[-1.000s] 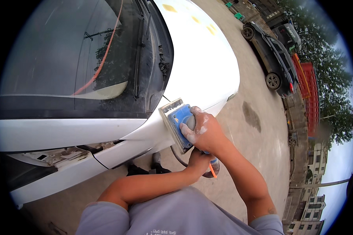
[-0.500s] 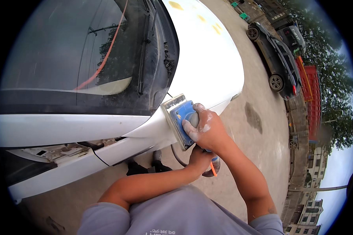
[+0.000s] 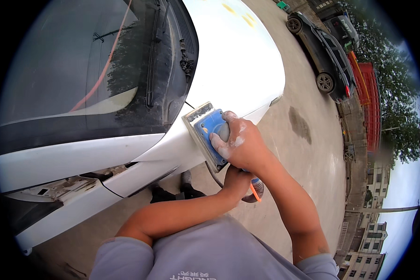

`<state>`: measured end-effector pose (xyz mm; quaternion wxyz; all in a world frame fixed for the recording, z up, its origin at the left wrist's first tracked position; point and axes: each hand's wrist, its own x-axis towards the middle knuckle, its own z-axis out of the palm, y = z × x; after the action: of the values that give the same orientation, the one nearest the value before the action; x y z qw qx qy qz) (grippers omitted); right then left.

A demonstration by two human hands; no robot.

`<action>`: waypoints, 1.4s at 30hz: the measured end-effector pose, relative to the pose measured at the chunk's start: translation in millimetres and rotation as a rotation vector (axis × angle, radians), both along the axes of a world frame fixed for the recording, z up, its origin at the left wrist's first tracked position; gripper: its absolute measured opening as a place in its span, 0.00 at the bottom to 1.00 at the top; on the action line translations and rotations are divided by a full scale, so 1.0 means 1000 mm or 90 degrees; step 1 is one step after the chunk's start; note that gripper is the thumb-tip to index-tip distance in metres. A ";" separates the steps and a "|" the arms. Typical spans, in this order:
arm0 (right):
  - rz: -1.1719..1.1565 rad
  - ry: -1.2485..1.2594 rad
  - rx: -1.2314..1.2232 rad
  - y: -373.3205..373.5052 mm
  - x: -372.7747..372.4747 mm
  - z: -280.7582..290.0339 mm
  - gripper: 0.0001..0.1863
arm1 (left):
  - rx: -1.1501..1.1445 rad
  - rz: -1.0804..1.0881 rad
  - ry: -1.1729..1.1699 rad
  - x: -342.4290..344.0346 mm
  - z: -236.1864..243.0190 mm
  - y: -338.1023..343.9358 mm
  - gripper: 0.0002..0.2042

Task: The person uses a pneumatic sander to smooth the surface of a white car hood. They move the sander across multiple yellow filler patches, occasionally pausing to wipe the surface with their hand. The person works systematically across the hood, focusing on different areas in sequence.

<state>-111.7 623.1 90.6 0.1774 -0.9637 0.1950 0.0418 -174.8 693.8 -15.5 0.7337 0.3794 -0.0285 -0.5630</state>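
My right hand [image 3: 241, 142] grips the round grey knob on a blue sander [image 3: 207, 120], thumb and fingers closed round it, with white dust on them. The sander's pale rectangular base rests on the white car's front side panel [image 3: 170, 149], just below the windshield corner. Beneath the right hand, my left hand [image 3: 234, 185] is closed on the sander's lower handle, partly hidden by the right wrist. A ribbed hose [image 3: 256, 193] with an orange strip hangs from that handle.
The windshield [image 3: 70, 60] fills the upper left; yellowish patches mark the white hood [image 3: 228, 56]. My feet [image 3: 163, 193] stand on concrete [image 3: 308, 182] below the panel. Across the yard are a dark car [image 3: 322, 56], a red truck body [image 3: 368, 107], trees and buildings.
The view has shifted and tilted slightly, so car and sander appear higher at the right and lower at far left. Both hands keep their grip on the sander, near the same panel spot.
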 end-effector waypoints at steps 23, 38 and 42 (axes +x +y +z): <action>-0.053 -0.181 0.009 0.019 -0.075 -0.086 0.29 | 0.117 -0.069 -0.437 -0.037 -0.103 0.029 0.20; 0.013 0.026 0.046 0.005 0.001 0.004 0.29 | 0.043 0.016 -0.056 0.001 0.000 0.017 0.19; -0.006 -0.042 0.019 0.001 -0.041 -0.029 0.31 | 0.082 0.072 -0.211 -0.028 -0.030 0.010 0.23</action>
<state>-152.3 623.8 61.7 0.1984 -0.9609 0.1930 0.0120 -202.5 703.6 -45.3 0.7234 0.5141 -0.0913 -0.4517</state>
